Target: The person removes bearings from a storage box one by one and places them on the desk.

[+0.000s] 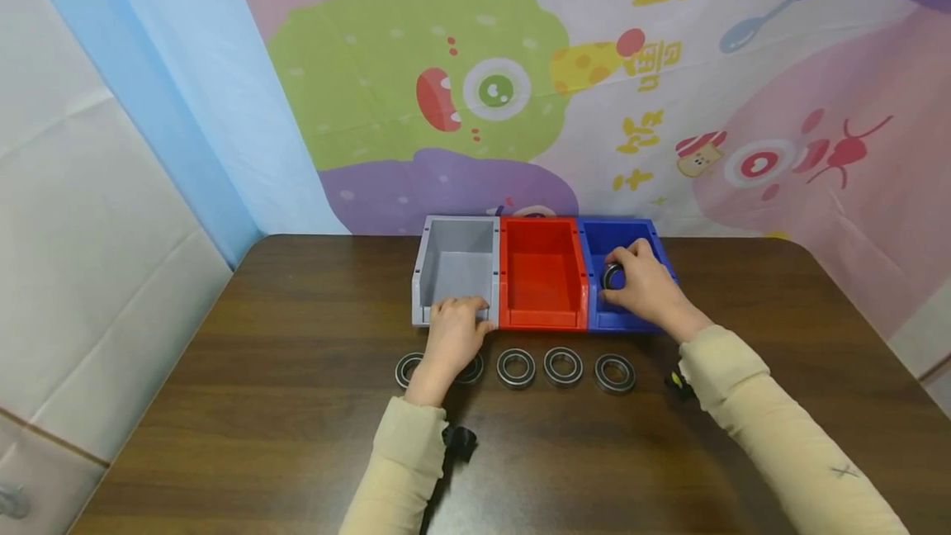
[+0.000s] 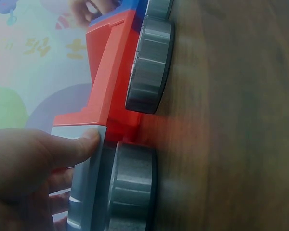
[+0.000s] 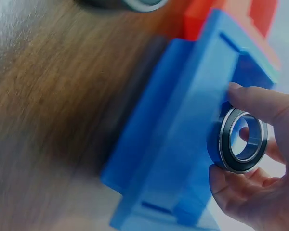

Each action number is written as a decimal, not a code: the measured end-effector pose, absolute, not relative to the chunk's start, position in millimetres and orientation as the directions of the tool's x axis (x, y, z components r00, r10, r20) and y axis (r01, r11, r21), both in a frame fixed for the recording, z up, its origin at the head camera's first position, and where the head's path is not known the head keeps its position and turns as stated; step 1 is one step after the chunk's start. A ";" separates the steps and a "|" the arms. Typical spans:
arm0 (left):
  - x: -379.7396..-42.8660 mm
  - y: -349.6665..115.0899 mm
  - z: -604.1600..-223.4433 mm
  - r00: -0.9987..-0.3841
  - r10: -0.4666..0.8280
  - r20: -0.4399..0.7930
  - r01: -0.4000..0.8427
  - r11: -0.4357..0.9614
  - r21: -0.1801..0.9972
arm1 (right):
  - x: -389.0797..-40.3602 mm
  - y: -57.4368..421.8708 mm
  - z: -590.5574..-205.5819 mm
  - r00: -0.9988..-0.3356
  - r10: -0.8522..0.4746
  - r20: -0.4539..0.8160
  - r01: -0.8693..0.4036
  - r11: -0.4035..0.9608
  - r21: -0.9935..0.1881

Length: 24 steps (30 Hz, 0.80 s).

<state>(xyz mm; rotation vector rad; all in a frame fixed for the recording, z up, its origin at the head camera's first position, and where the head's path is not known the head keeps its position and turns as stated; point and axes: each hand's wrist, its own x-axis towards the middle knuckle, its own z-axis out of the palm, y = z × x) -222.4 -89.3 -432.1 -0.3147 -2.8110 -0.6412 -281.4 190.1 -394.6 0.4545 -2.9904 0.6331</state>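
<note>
In the head view my right hand point(image 1: 650, 291) holds a ball bearing point(image 1: 607, 276) over the blue bin point(image 1: 620, 323). The right wrist view shows this bearing point(image 3: 225, 142) pinched between thumb and fingers, its ring face toward the camera. At the grey bin point(image 1: 418, 291), my left hand point(image 1: 451, 341) grips the front wall. The left wrist view has the thumb point(image 2: 89, 142) on the outside of that wall and the other fingers behind it. Several more bearings lie flat in a row before the bins, among them one bearing point(image 1: 516, 386); the left hand partly covers the leftmost ones.
Between the grey and blue bins stands a red bin point(image 1: 544, 320), all three side by side at the back of the brown wooden table point(image 1: 297, 403). Behind them hangs a printed cartoon curtain point(image 1: 416, 48). A white wall point(image 1: 96, 246) is at left.
</note>
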 end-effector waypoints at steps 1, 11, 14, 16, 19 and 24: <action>-222.4 -89.1 -432.4 -0.947 0.156 0.281 0.262 0.881 0.394 | -278.1 191.4 -391.9 -0.954 -0.273 0.122 -0.300 0.869 -0.393; -223.2 -90.9 -433.0 -0.943 0.166 0.290 0.274 0.880 0.387 | -240.2 205.9 -385.7 -0.916 -0.362 0.175 -0.401 0.846 -0.350; -222.5 -90.6 -432.4 -0.945 0.163 0.285 0.271 0.877 0.396 | -229.8 212.2 -386.7 -0.899 -0.401 0.178 -0.439 0.837 -0.327; -222.3 -90.4 -432.6 -0.944 0.162 0.286 0.270 0.878 0.394 | -224.0 216.7 -387.9 -0.888 -0.424 0.177 -0.459 0.833 -0.310; -222.1 -90.3 -433.0 -0.945 0.158 0.288 0.266 0.881 0.390 | -216.2 221.6 -390.2 -0.879 -0.448 0.164 -0.477 0.827 -0.298; -222.0 -90.3 -432.2 -0.944 0.160 0.289 0.268 0.881 0.389 | -204.8 224.8 -395.4 -0.867 -0.478 0.141 -0.498 0.820 -0.284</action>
